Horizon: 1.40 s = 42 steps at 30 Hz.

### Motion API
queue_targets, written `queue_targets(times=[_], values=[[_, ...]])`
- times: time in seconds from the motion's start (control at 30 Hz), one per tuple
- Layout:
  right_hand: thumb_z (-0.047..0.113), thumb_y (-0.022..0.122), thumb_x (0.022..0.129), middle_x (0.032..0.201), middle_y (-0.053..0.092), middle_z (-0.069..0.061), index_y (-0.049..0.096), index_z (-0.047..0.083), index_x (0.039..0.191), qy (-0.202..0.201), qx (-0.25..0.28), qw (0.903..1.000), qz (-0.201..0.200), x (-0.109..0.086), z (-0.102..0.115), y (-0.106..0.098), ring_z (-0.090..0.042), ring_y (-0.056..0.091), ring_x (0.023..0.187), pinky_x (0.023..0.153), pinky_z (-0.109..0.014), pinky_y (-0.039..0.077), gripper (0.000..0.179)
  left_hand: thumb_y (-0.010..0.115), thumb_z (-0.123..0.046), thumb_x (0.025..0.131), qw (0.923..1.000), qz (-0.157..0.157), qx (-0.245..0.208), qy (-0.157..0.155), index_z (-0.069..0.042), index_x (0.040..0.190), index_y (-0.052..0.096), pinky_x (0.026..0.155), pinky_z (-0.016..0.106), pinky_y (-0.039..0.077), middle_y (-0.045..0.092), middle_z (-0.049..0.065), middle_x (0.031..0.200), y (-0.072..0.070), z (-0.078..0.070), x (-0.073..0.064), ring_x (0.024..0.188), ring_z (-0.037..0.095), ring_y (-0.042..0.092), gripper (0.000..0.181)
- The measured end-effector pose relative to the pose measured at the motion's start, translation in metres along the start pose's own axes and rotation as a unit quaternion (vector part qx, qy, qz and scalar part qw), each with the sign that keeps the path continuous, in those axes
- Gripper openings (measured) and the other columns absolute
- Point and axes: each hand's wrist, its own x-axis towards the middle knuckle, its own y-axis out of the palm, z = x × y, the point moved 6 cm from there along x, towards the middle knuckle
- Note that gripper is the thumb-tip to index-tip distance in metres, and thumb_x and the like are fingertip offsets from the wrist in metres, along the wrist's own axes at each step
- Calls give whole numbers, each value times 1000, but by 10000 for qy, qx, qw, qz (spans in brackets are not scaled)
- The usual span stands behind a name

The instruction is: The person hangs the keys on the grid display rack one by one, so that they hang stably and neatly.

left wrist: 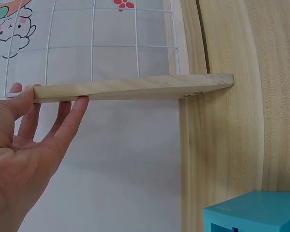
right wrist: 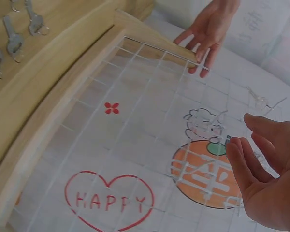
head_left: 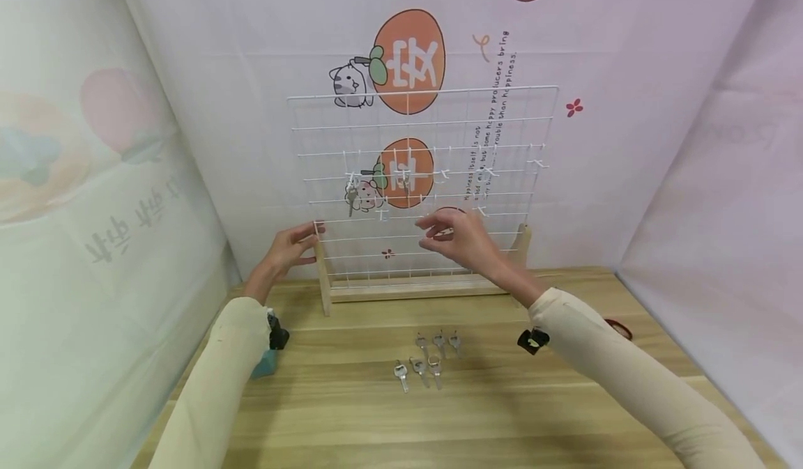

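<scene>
A white wire grid rack [head_left: 360,239] stands upright in a wooden base [head_left: 408,291]. My left hand [head_left: 291,249] holds the upper end of the rack's left wooden side post [left wrist: 135,88], its fingertips against the wood. In front of the grid's middle, my right hand [head_left: 456,237] is raised with thumb and fingers apart and nothing between them. Small white hooks [head_left: 489,171] sit on the wires. One key [head_left: 352,201] hangs from a hook at the left, another key [head_left: 406,185] near the middle.
Several silver keys [head_left: 419,366] lie in two rough rows on the wooden table [head_left: 351,413]. A teal block [left wrist: 251,212] stands near my left forearm. A dark reddish ring [head_left: 618,328] lies beyond my right sleeve. Printed white cloth [head_left: 251,134] closes off the back and sides.
</scene>
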Motion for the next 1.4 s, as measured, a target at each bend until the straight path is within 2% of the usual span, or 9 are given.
queue_targets(times=[0.27,0.57,0.8,0.97,1.07,1.27,1.4], values=[[2,82,89,112,76,-13,75,1,116,237,189,9991,290,-22,-18,23,-24,74,97,86,-36,64,28,51,-12,111,9999,-75,-47,-48,-10,158,44,109,59,49,44,14,161,-2,6,1,150,36,36,48],[0,82,88,109,76,-13,75,-1,115,413,276,9978,447,-43,-37,46,-26,74,96,84,-31,64,28,50,-11,111,10000,-81,12,-12,-9,158,44,107,56,51,44,13,161,-3,6,0,150,35,37,48],[-3,82,86,106,75,-16,74,-3,111,406,331,9971,547,-61,-55,64,-35,74,95,84,-42,65,26,49,-12,111,10000,-57,12,-29,-14,159,44,107,57,50,43,13,162,-2,3,-1,150,35,36,48],[3,83,88,109,75,-13,74,0,114,596,183,9948,805,-76,-71,80,-29,74,96,84,-36,64,27,49,-12,112,10000,-70,-3,-68,-14,159,44,109,58,49,42,12,162,-2,4,2,151,35,36,48],[6,82,90,109,76,-13,74,1,114,688,75,9932,941,-84,-78,89,-26,74,96,84,-36,64,26,49,-13,112,9999,-81,-8,-73,-14,159,44,108,59,49,42,12,163,-3,5,3,151,35,36,48],[5,82,89,105,76,-16,75,0,112,712,-21,9908,1152,-98,-87,107,-31,73,94,83,-43,64,25,50,-12,111,9999,-95,-43,-76,-14,159,45,108,60,49,43,12,162,-3,5,5,151,35,36,48],[4,82,89,103,76,-16,76,0,110,821,-134,9886,1254,-107,-94,120,-26,72,91,81,-37,64,22,51,-12,111,9999,-100,-16,-62,-12,158,45,108,59,50,44,13,161,-2,5,5,150,35,37,48]])
